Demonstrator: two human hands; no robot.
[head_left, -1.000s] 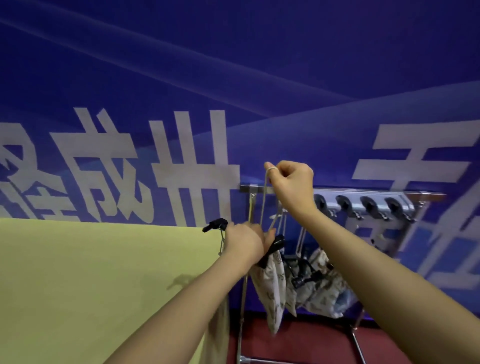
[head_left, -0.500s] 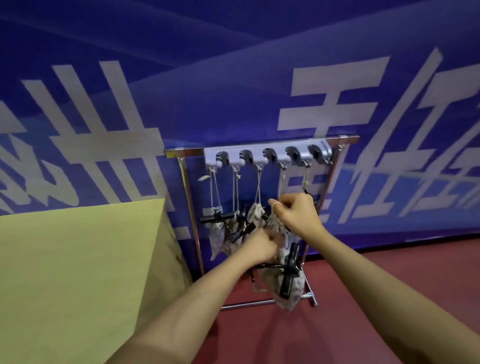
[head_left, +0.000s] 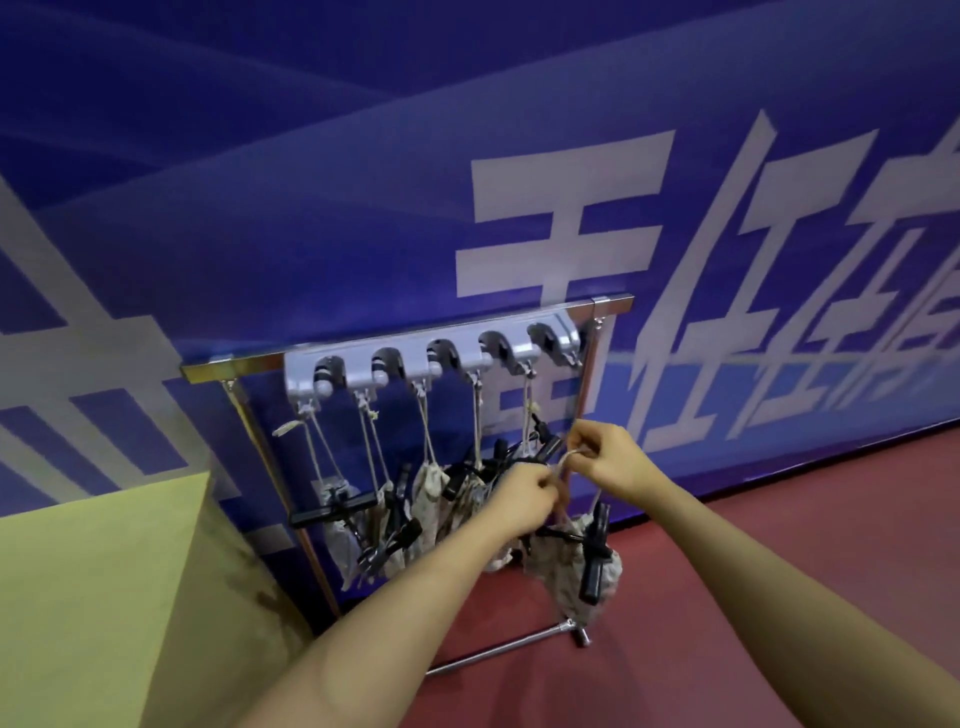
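**Cord (head_left: 567, 458) pinched by left hand (head_left: 522, 499) and right hand (head_left: 608, 457)**

Curled fingers of both hands grip the pale cord, knuckles close together. Just below, its patterned pouch (head_left: 561, 571) dangles above the red floor (head_left: 753, 597), a black clip (head_left: 595, 558) across it. Behind stands the metal rack (head_left: 234, 366), more pouches (head_left: 431, 493) hung from its grey hook strip (head_left: 358, 371); beyond, a blue banner (head_left: 363, 208).

Blue banner wall (head_left: 363, 156) across the back, large white characters (head_left: 561, 234) printed on it. Dark red floor (head_left: 779, 597) below. Yellow-green block (head_left: 93, 597) at left, close to wall. Chrome rack (head_left: 234, 370) on floor before wall, grey hook strip (head_left: 358, 366) on top bar.
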